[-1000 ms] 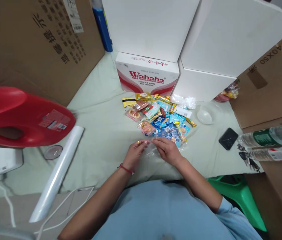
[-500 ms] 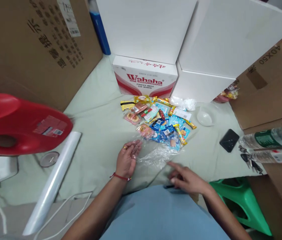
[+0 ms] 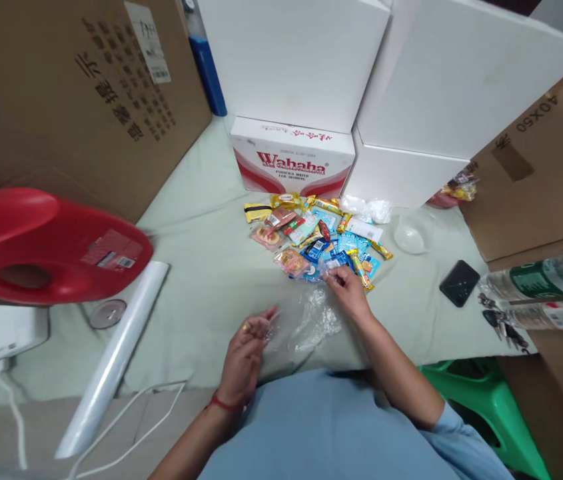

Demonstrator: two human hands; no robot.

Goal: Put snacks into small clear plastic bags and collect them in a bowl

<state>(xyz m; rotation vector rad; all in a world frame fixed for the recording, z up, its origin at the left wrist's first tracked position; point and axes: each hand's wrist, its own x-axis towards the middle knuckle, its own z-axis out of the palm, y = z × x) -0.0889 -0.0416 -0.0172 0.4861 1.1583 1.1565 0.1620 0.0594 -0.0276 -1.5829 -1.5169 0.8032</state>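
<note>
Clear plastic film (image 3: 317, 320), thin and crumpled, on the pale green cloth (image 3: 201, 300) between both hands, just short of the heap of snack packets (image 3: 328, 220). Bag or loose sheet: hard to tell. Left hand (image 3: 244, 353) at the near left side of the film, thumb and fingers drawn together, seemingly on its edge. Right hand (image 3: 348, 290) farther out, against the near side of the heap, thumb and fingertips pressed together, apparently pinching film; whether with a packet as well, impossible to tell.

Likely to handle as almost weightless, limp and slippery, prone to clinging to itself and tearing under a hard tug. Best taken at opposite edges, in a light pinch, with gentle tension rather than a full fist.

Little room toward the blue shirt (image 3: 316, 427), close up to the near table edge. Far side bounded by the heap, with the white Wahaha box (image 3: 294, 163) right behind. Most room leftward, over cloth as far as the shiny roll (image 3: 114, 360), its near end past the table edge. To the right, a stretch of cloth before the flat black object (image 3: 460, 283), with keys (image 3: 504, 327) just beyond.
</note>
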